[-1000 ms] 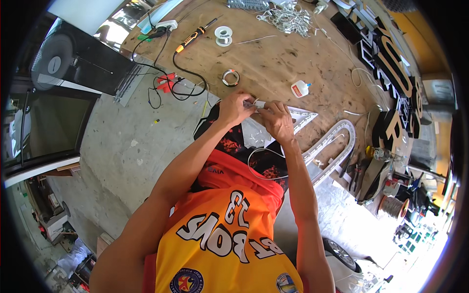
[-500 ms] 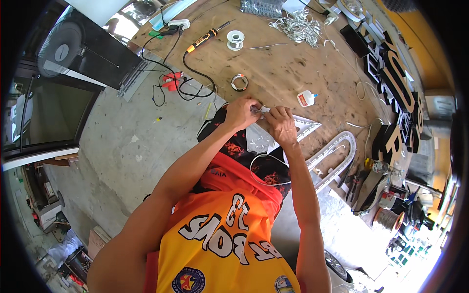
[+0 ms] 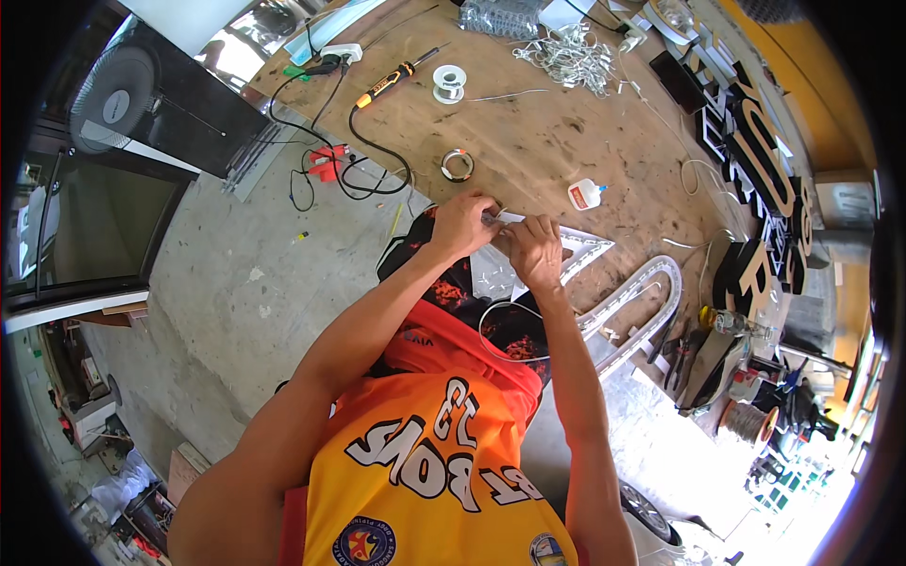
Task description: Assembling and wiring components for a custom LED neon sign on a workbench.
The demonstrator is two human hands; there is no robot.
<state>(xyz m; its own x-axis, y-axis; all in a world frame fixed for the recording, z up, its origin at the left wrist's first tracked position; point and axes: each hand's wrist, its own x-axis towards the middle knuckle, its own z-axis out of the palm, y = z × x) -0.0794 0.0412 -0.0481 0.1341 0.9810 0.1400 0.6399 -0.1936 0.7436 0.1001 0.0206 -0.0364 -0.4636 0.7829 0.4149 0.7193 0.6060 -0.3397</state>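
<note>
My left hand (image 3: 462, 226) and my right hand (image 3: 534, 251) meet over the near edge of the workbench, fingers bent and pinched together. A small greyish piece with a pale thin end shows between the fingertips, too small to name. Under and beside my right hand lies a white triangular letter frame (image 3: 590, 249) lined with small lights, partly hidden by that hand. A white wire (image 3: 483, 325) loops over my lap below the right wrist. To the right, a white U-shaped letter frame (image 3: 672, 283) rests at the bench edge.
On the wooden bench (image 3: 528, 132) are a soldering iron (image 3: 387, 85), a solder spool (image 3: 449, 83), a wire ring (image 3: 458, 165), a glue bottle (image 3: 585, 194) and a heap of light modules (image 3: 576, 61). Black letters (image 3: 755, 274) and pliers (image 3: 681, 358) lie right. A fan (image 3: 115, 102) stands left.
The whole view has shifted slightly, so bench items sit a little further left. Both hands stay pinched together at the same place over the bench edge, with the right fingers slightly turned.
</note>
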